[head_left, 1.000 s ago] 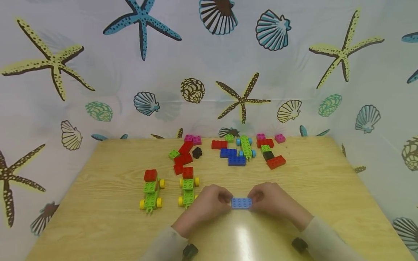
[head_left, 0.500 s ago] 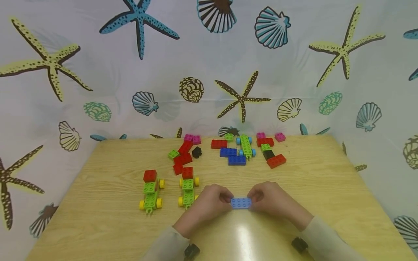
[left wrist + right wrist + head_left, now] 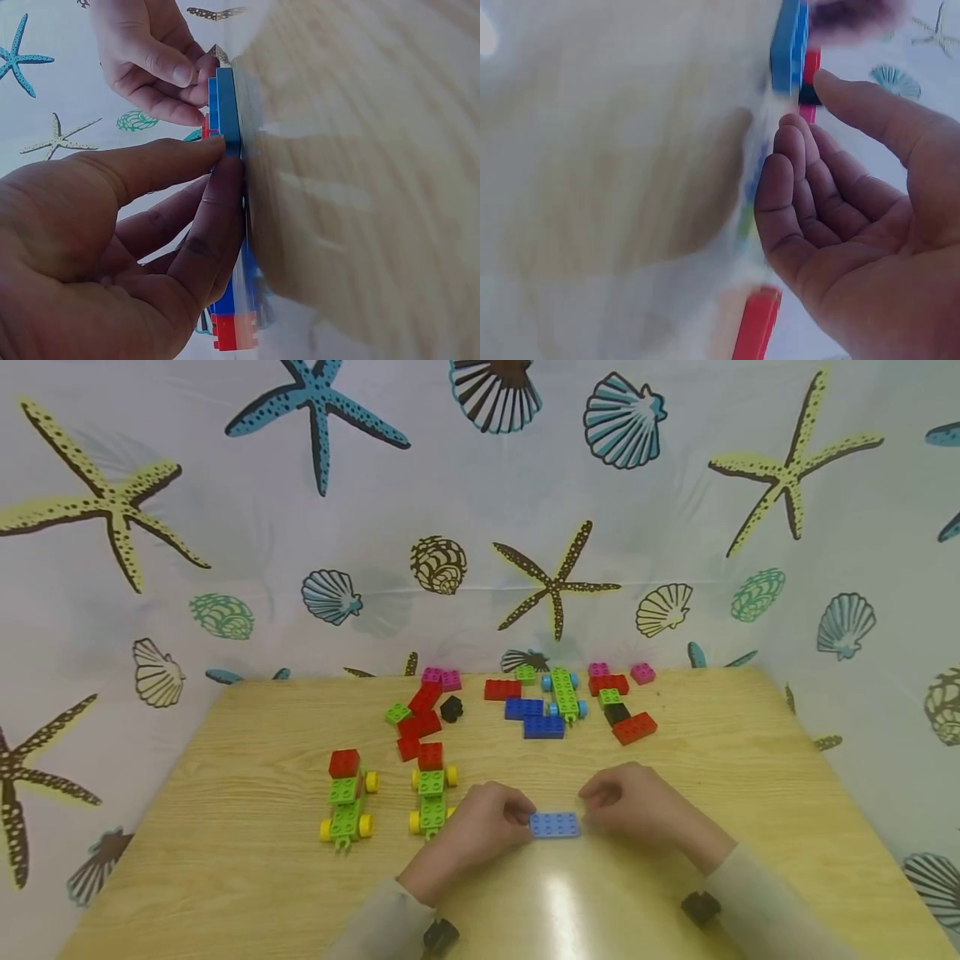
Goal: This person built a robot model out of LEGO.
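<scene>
wooden worktop (image 3: 225,827), light grain, glare patch near its front edge. two green wheeled brick cars with yellow wheels and red tops, side by side left of centre: left car (image 3: 347,802), right car (image 3: 432,793). behind them, a loose cluster of red bricks (image 3: 420,718) with a green brick (image 3: 398,714), a black piece (image 3: 452,708) and pink bricks (image 3: 442,677). further right, dark blue bricks (image 3: 534,718), a green chassis with light-blue wheels (image 3: 565,695), a red brick (image 3: 634,727). backdrop curtain printed with starfish and shells (image 3: 480,510).

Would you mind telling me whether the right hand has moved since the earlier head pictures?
Yes. The right hand has lifted off the light blue brick, drifting up toward the far red brick; the brick stays put.
</scene>
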The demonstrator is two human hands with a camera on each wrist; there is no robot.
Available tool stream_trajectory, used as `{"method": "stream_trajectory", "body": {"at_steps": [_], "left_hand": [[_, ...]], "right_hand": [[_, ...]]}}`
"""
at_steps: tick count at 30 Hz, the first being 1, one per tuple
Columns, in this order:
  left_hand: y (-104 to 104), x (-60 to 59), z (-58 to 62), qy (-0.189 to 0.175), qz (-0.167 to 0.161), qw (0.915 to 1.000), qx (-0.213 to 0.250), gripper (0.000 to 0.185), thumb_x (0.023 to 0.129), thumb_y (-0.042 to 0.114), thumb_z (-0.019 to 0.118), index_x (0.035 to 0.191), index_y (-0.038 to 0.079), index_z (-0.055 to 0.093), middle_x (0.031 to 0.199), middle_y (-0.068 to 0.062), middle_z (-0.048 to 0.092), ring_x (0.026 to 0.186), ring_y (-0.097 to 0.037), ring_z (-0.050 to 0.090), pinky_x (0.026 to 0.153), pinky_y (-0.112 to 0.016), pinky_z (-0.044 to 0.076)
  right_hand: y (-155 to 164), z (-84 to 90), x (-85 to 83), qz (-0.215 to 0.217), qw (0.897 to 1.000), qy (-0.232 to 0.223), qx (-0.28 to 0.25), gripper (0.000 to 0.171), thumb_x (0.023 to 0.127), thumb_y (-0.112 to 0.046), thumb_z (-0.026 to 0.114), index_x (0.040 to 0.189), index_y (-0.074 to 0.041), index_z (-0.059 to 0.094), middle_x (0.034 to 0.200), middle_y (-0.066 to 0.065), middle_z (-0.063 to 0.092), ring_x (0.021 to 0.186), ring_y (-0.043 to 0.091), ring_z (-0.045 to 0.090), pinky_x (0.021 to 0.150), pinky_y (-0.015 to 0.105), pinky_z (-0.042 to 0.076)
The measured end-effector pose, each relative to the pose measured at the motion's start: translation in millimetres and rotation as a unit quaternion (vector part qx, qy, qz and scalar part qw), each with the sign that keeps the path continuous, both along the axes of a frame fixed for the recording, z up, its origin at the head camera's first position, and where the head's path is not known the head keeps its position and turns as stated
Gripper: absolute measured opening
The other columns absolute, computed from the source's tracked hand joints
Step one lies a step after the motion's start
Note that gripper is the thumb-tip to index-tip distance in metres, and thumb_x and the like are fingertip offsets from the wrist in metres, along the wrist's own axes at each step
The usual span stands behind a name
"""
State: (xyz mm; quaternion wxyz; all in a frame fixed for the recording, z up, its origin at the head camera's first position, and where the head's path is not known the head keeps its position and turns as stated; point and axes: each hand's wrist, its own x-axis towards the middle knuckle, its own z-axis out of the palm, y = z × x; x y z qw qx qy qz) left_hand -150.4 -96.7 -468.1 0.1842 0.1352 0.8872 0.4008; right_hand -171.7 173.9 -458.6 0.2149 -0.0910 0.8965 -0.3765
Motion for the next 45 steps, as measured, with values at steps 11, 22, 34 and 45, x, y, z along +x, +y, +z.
{"method": "stream_trajectory", "body": {"at_steps": [11, 22, 34, 45], "left_hand": [[0.7, -1.7, 0.3, 0.006, 0.0, 1.0, -0.005, 0.027, 0.095, 0.006, 0.085, 0.123, 0.005, 0.084, 0.109, -0.004, 0.081, 0.095, -0.018, 0.067, 0.089, -0.037, 0.063], [1.4, -2.3, 0.2, 0.007, -0.004, 0.9999, -0.01, 0.027, 0.096, 0.007, 0.085, 0.123, 0.005, 0.084, 0.108, -0.003, 0.08, 0.095, -0.017, 0.066, 0.088, -0.036, 0.061], [1.5, -1.1, -1.6, 0.014, -0.002, 0.9999, -0.009, 0.027, 0.096, 0.006, 0.085, 0.122, 0.005, 0.084, 0.109, -0.004, 0.081, 0.094, -0.017, 0.067, 0.089, -0.038, 0.063], [0.7, -0.1, -1.0, 0.011, 0.001, 0.9999, -0.012, 0.026, 0.096, 0.006, 0.085, 0.121, 0.005, 0.084, 0.107, -0.004, 0.081, 0.094, -0.018, 0.066, 0.089, -0.037, 0.062]], "right_hand": [[58.4, 8.5, -56.6, -0.044, 0.995, 0.088, 0.009, 0.04, 0.104, -0.031, 0.082, 0.137, -0.009, 0.076, 0.133, 0.013, 0.078, 0.121, 0.031, 0.072, 0.105, 0.047, 0.064], [75.8, 14.0, -86.3, -0.075, 0.993, 0.071, 0.06, 0.059, 0.105, -0.031, 0.079, 0.156, -0.006, 0.062, 0.165, 0.028, 0.054, 0.146, 0.051, 0.055, 0.123, 0.064, 0.052], [72.2, -0.3, -87.9, -0.085, 0.995, 0.037, 0.027, 0.064, 0.103, -0.028, 0.082, 0.159, -0.006, 0.059, 0.167, 0.024, 0.053, 0.149, 0.047, 0.051, 0.129, 0.064, 0.045], [71.5, -5.1, -84.2, -0.075, 0.995, 0.053, 0.037, 0.055, 0.102, -0.03, 0.083, 0.147, -0.003, 0.068, 0.156, 0.025, 0.063, 0.143, 0.047, 0.054, 0.128, 0.068, 0.042]]}}
